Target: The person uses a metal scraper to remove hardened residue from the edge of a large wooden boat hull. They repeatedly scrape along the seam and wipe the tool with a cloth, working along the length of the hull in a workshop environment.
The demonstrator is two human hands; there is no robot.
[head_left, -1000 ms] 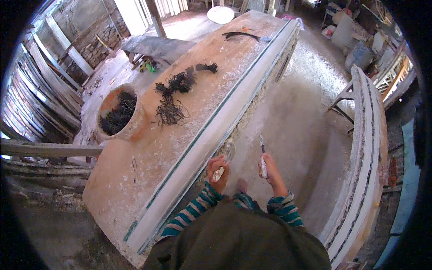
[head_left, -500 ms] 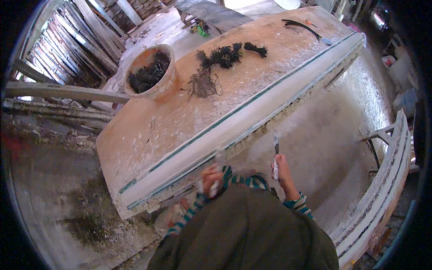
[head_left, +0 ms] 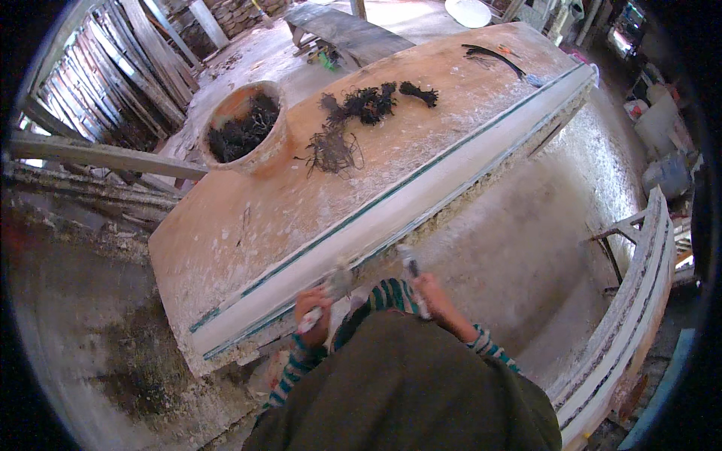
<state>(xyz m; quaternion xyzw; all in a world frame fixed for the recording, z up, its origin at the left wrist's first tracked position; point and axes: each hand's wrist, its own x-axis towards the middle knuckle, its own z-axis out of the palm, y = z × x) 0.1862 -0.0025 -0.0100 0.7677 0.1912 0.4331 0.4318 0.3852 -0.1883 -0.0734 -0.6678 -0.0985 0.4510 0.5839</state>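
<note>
Both hands sit at the lower middle of the frame, just under the long white edge (head_left: 421, 197) of an upturned boat hull (head_left: 316, 218) that runs diagonally from lower left to upper right. The left hand (head_left: 314, 316) is curled around a pale lump of material (head_left: 336, 284), perhaps filler or a wad of fibre; it is blurred and I cannot tell which. The right hand (head_left: 435, 301) is closed in a fist around the handle of a slim tool (head_left: 412, 272), its tip pointing up toward the ragged seam (head_left: 481, 197) under the white edge. The seam lies just above and ahead of both hands, its long axis following the hull's diagonal. The tool tip is very near the seam; whether it touches is unclear. The left hand is a little lower and further left along the same line.

On the hull's orange, dusty bottom, well apart from the hands, stand a round basin (head_left: 244, 134) of dark fibres and loose dark tufts (head_left: 353, 113) beside it. The person's dark garment (head_left: 406, 391) covers the forearms and lower frame, and striped cuffs (head_left: 387, 295) show at the wrists. The tool's exact kind is too small and smeared to name.
</note>
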